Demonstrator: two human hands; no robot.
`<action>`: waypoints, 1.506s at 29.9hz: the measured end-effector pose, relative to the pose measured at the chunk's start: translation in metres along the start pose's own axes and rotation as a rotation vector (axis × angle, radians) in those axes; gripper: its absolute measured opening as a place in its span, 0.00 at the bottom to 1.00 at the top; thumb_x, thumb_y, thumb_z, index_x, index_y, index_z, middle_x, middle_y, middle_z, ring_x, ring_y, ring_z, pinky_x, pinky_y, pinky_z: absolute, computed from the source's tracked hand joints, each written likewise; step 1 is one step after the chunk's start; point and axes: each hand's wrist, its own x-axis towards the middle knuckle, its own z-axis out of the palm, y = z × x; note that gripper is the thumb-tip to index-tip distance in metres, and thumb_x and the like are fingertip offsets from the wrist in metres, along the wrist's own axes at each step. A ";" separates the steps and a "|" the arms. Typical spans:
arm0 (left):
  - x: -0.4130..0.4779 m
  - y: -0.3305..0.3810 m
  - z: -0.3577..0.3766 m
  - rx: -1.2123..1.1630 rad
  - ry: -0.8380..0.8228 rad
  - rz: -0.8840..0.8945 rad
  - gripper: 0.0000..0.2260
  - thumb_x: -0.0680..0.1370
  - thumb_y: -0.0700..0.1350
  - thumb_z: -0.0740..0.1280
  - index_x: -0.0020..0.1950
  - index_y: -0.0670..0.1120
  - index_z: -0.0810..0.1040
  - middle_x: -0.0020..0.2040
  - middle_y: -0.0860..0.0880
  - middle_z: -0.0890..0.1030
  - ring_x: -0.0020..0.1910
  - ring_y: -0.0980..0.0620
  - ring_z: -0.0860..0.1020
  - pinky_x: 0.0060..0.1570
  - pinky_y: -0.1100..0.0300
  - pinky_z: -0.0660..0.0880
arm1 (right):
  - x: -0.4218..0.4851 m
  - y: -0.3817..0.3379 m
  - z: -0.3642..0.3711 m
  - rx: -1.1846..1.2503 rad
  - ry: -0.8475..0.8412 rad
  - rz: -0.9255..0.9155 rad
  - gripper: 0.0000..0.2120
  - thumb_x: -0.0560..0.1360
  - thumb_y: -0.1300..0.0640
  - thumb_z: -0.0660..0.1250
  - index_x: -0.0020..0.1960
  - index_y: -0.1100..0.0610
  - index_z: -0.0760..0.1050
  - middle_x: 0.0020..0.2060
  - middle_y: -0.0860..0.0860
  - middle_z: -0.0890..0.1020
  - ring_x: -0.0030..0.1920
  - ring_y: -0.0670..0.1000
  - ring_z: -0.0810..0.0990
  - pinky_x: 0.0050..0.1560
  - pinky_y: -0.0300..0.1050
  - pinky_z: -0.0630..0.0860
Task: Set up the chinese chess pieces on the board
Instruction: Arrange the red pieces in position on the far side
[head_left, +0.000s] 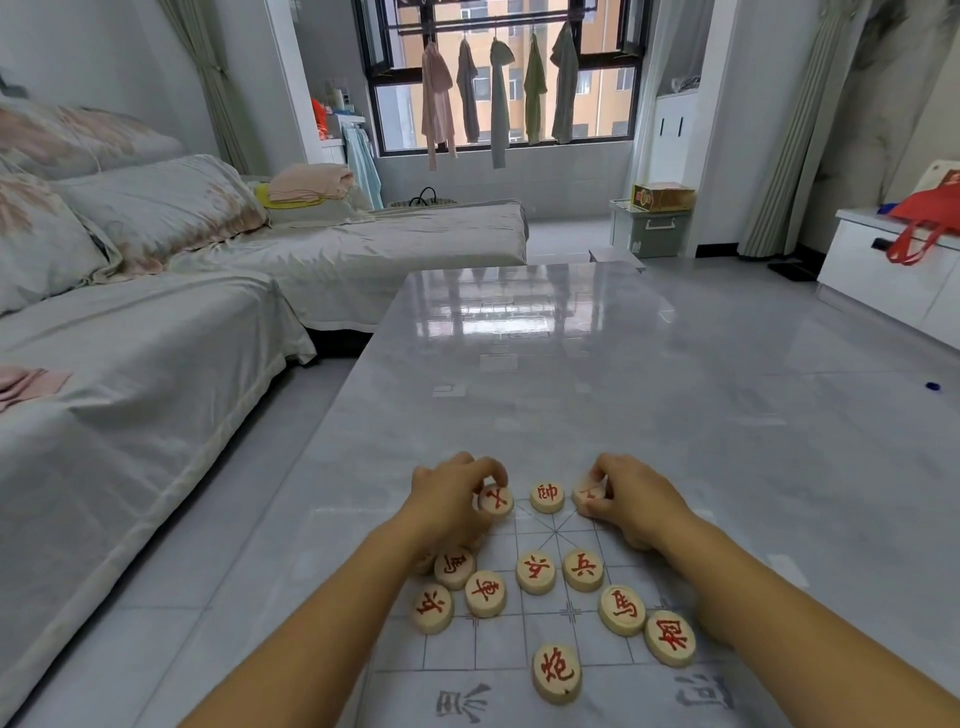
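Note:
A thin, translucent chess board sheet (519, 654) with grey grid lines lies on the glossy table, near its front edge. Several round wooden pieces with red characters lie on it. My left hand (447, 501) grips a piece (496, 500) at the board's far row, left of the general piece (547, 496). My right hand (631, 499) pinches another piece (589, 493) just right of the general. Loose pieces sit nearer me, among them a cannon piece (557, 674), a horse piece (622, 610) and an elephant piece (670, 638). One piece is partly hidden under my left hand.
The grey marble-look table (571, 374) stretches away from me. A covered sofa (156, 322) runs along the left, close to the table's left edge. A white cabinet (893, 275) with a red bag stands at the right. A small blue object (933, 386) lies on the floor.

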 end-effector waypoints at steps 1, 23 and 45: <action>0.008 -0.002 0.004 0.016 -0.027 0.003 0.14 0.74 0.46 0.66 0.59 0.56 0.71 0.55 0.52 0.73 0.55 0.50 0.73 0.57 0.57 0.60 | 0.001 0.001 0.001 0.008 -0.006 0.007 0.16 0.72 0.48 0.67 0.56 0.54 0.70 0.53 0.53 0.76 0.50 0.53 0.74 0.46 0.44 0.70; 0.024 0.000 0.031 0.054 0.134 -0.365 0.23 0.69 0.62 0.69 0.54 0.48 0.70 0.53 0.49 0.77 0.53 0.47 0.74 0.55 0.51 0.64 | 0.005 0.010 -0.009 0.030 -0.163 -0.051 0.18 0.73 0.51 0.65 0.62 0.49 0.68 0.51 0.51 0.73 0.49 0.50 0.72 0.47 0.42 0.69; 0.026 -0.006 0.019 -0.118 0.004 -0.294 0.16 0.75 0.49 0.66 0.62 0.55 0.71 0.53 0.50 0.80 0.57 0.49 0.74 0.59 0.51 0.60 | 0.007 0.024 -0.007 0.262 -0.184 -0.048 0.23 0.71 0.52 0.70 0.62 0.47 0.67 0.43 0.49 0.74 0.43 0.48 0.73 0.43 0.40 0.71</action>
